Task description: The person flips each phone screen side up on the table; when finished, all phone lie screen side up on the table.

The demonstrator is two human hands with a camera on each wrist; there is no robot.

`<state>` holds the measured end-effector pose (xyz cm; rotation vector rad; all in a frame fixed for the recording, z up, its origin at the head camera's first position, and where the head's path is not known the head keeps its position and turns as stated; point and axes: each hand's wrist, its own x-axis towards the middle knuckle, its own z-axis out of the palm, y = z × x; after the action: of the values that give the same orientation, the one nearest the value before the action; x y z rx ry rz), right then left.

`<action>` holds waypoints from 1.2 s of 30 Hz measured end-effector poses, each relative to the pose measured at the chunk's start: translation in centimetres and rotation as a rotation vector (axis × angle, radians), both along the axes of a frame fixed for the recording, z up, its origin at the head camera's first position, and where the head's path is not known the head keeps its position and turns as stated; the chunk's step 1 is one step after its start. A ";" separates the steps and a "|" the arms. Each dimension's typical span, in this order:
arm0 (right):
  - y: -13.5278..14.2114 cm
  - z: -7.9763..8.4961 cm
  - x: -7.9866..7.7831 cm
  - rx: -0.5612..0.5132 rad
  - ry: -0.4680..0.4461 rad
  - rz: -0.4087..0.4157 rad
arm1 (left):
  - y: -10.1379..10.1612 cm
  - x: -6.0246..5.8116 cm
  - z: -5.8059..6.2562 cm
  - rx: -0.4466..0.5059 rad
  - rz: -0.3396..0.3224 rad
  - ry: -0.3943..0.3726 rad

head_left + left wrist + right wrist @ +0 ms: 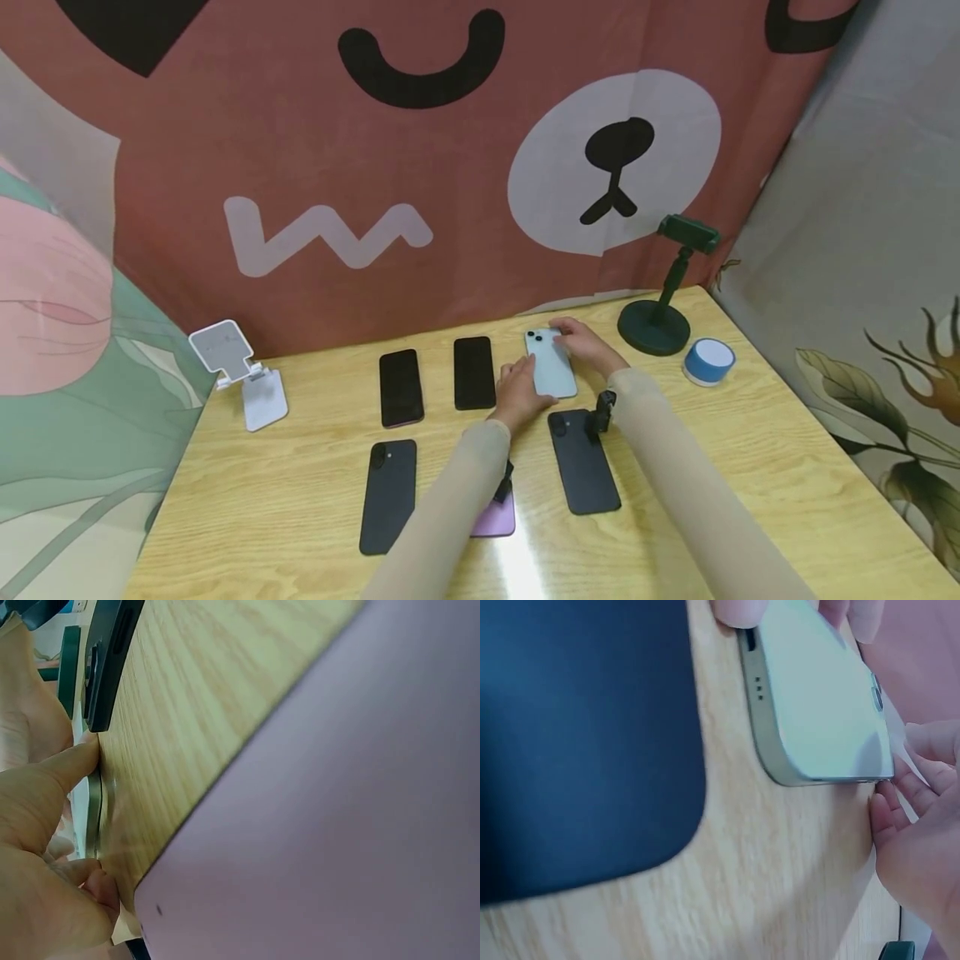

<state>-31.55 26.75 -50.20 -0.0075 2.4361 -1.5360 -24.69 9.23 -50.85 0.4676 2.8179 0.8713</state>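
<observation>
Currently, Both Hands on One Pale Blue Phone

From where I stand, a person's left hand (521,392) holds a pale blue, rectangular smartphone (553,373) at its near left corner, the thumb against the near short edge and the fingers bent at the long side. The right hand (587,346) grips the same item at its far right corner, fingers bent. The item lies between the two hands, rear cameras upward, on a light wood-grain table (300,492). I cannot tell whether any edge is raised.

Just left of the left hand is a black rectangular phone, screen upward (474,372); farther left, a second black phone with a reddish edge (401,387). Nearer the person, below the left hand, a glossy purple phone (497,518) is partly covered by the forearm, and a dark grey phone (387,492) lies to its left. A charcoal phone, back upward (585,471), lies just on the near side of the right hand.

To the right of the right hand I note a dark green, round-based stand (654,327) and a squat blue-and-white cylinder (708,362). Well left of the left hand stands a white folding holder (264,402).
</observation>
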 end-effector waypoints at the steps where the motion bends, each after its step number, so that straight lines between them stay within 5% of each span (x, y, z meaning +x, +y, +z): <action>1: 0.1 0.0 0.0 -0.011 -0.006 -0.011 | 0.0 0.0 0.0 -0.003 -0.002 -0.007; 11: 0.8 -0.3 0.1 -0.149 -0.073 -0.074 | -0.2 0.0 0.0 0.008 -0.012 -0.005; 21: 0.5 -0.7 0.3 -0.195 -0.048 -0.106 | -0.2 0.0 -0.3 0.018 -0.047 0.033; 29: 0.2 -0.5 0.6 -0.301 -0.065 -0.156 | -0.3 -0.1 -0.6 0.083 -0.036 0.032; 36: 0.0 -0.3 0.1 -0.291 -0.085 -0.199 | -0.6 -0.2 -0.6 0.183 -0.059 0.047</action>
<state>-31.42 26.75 -50.52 0.2459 2.1824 -1.9225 -24.90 8.60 -51.45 0.5999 2.7626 1.1249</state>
